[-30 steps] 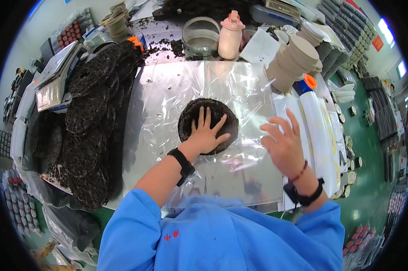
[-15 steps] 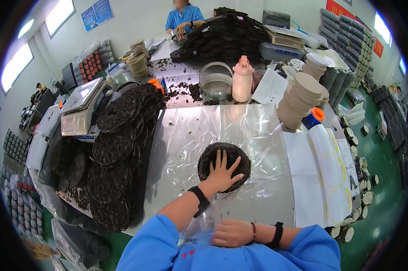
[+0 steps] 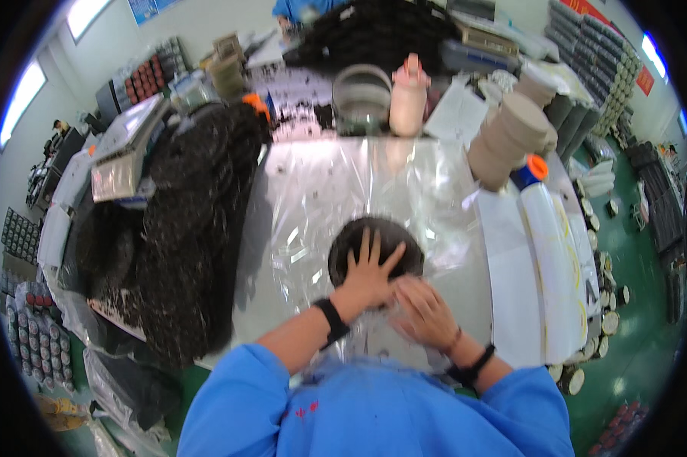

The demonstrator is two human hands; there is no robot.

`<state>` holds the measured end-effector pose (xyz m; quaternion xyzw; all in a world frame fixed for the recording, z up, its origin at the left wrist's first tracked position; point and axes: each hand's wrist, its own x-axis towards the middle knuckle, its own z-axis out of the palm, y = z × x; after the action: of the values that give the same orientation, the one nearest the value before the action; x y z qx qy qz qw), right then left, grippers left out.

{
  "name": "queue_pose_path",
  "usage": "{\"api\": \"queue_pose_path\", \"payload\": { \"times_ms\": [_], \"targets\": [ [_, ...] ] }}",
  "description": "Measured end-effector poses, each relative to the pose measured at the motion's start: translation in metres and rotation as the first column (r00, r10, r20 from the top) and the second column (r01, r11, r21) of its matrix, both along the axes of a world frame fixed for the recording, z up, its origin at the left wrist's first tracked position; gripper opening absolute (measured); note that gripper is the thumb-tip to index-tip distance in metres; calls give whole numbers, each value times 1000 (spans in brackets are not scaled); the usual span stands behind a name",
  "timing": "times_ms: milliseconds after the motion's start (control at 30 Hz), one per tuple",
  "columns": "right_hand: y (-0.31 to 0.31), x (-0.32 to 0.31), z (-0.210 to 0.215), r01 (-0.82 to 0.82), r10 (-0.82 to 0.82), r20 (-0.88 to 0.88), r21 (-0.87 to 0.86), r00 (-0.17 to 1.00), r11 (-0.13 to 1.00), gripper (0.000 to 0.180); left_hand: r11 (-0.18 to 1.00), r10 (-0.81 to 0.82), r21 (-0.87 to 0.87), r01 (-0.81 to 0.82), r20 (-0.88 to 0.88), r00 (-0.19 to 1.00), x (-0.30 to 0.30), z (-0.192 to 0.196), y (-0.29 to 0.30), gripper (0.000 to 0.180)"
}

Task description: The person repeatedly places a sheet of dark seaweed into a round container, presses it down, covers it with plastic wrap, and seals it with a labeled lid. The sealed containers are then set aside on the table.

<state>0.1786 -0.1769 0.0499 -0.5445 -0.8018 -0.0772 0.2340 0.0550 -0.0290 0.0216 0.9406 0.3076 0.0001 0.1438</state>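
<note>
A dark round cake of what looks like dried seaweed (image 3: 342, 255) lies on clear plastic film (image 3: 301, 228) spread over the table. My left hand (image 3: 370, 280) is open, palm down and fingers spread, pressing on top of the cake. My right hand (image 3: 428, 314) is at the cake's near right edge, beside the left wrist. Its fingers are bunched in a pinch on the film, slightly smeared by motion. The film puckers between that hand and my body.
Overlapping dark cakes (image 3: 195, 221) are heaped at the left, beside a scale (image 3: 126, 145). A glass bowl (image 3: 361, 99) and pink bottle (image 3: 409, 99) stand beyond the film. Stacked pale discs (image 3: 507, 141), a tape dispenser (image 3: 533, 170) and paper sheets (image 3: 511, 282) line the right. Another person's blue sleeve (image 3: 305, 7) shows behind.
My right hand has moved up and forward from near my body to the cake's edge, drawing the near film along. My left hand stays on the cake. The view has tilted down.
</note>
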Motion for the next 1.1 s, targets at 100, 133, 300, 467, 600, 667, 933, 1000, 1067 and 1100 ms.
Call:
{"api": "queue_pose_path", "payload": {
  "times_ms": [100,133,300,467,600,667,933,1000,1067,1100],
  "targets": [
    [40,-17,-14,-33,29,-63,-56,998,998,74,994,-86,72,77,135,987,-7,-17,13,69],
    [43,-21,-15,-17,15,-85,-22,996,1000,75,987,-123,128,101,183,975,-9,-12,18,64],
    [41,-25,-13,94,-102,-79,-96,992,991,75,994,42,63,-93,558,829,-71,72,16,48],
    [51,-35,-14,28,-35,-120,-55,992,998,42,513,835,-705,-489,279,475,-185,13,11,34],
    [55,-23,-20,-45,42,-100,-30,994,999,39,386,800,-915,-115,270,536,-187,64,-12,28],
    [45,-16,-23,-70,63,-121,-51,991,996,39,440,890,-882,169,454,49,-180,106,11,14],
    [48,-24,-14,-88,65,-183,-119,981,989,30,930,364,-270,-251,562,743,-152,38,-62,48],
    [46,-23,-14,-84,61,-186,-117,981,990,26,992,126,-62,-112,626,770,-98,44,-47,55],
    [44,-20,-10,-89,63,-180,-139,982,986,22,991,89,33,-127,542,836,-55,41,-28,63],
    [40,-16,-4,-95,84,-182,-55,980,994,21,984,149,30,-173,377,914,-40,28,-18,68]
  ]
}}
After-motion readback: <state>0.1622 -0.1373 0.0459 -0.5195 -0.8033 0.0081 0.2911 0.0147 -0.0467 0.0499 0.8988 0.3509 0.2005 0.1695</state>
